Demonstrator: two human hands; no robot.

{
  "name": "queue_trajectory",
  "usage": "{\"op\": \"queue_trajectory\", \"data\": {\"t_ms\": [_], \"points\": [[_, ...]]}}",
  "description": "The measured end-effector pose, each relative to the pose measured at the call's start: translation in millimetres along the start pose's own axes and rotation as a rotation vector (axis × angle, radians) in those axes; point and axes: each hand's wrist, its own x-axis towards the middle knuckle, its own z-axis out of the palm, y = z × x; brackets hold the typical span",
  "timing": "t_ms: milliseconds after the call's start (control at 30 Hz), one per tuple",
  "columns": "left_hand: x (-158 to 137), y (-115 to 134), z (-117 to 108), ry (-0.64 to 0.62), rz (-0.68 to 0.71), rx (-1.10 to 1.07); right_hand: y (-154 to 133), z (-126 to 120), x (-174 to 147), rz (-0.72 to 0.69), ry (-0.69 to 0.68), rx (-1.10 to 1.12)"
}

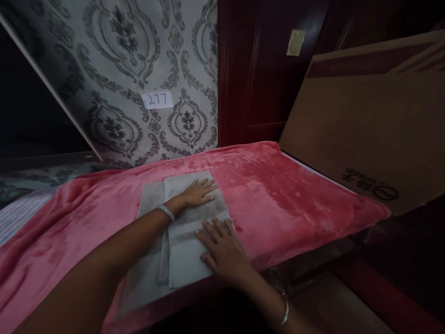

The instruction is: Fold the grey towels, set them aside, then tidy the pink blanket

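Observation:
A grey folded cloth [189, 257] lies on a pink plush blanket [299, 208], its right part doubled over in layers and its left part spread flatter. My left hand [199, 192] rests flat on the far part of the folded layers, fingers spread toward the right edge. Nearer to me, my right hand [224, 250] lies on the cloth's right edge with the fingers stretched out and apart. Neither hand grips anything. What kind of cloth item it is cannot be made out.
A large cardboard box [365, 120] leans at the right beside a dark red door [253, 69]. Behind the blanket is a patterned wall [187, 60] with a paper label [158, 99] reading 277. A dark panel [38, 102] stands at the left, above striped fabric [24, 211].

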Motion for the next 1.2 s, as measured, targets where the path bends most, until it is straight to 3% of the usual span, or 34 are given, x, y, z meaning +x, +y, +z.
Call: {"op": "queue_trajectory", "data": {"t_ms": [267, 467, 567, 633, 833, 900, 1000, 1100, 1200], "points": [[50, -54, -4, 0.004, -0.089, -0.046, 0, -2, -2, 0.009, -0.029, 0.159], [56, -52, -10, 0.149, -0.241, 0.014, 0, -5, 0, 0.015, -0.031, 0.144], [47, -35, -17, 0.278, -0.344, 0.081, 1, -5, 0, 0.021, -0.039, 0.100], [36, -22, -20, 0.325, -0.331, 0.096, 2, -5, 0, 0.026, -0.039, 0.068], [-32, 2, -13, 0.213, 0.053, -0.009, -11, -17, 12, -0.015, -0.028, 0.029], [-56, -3, -8, 0.141, 0.101, -0.001, -21, -18, 20, -0.110, -0.036, 0.046], [-77, -23, 0, 0.082, -0.021, 0.017, -32, -9, 31, -0.233, -0.109, 0.075], [-78, -48, 5, 0.108, -0.178, 0.025, -36, 2, 36, -0.224, -0.178, 0.074], [-67, -70, 8, 0.117, -0.220, -0.005, -35, 6, 34, -0.209, -0.206, 0.059]]}}
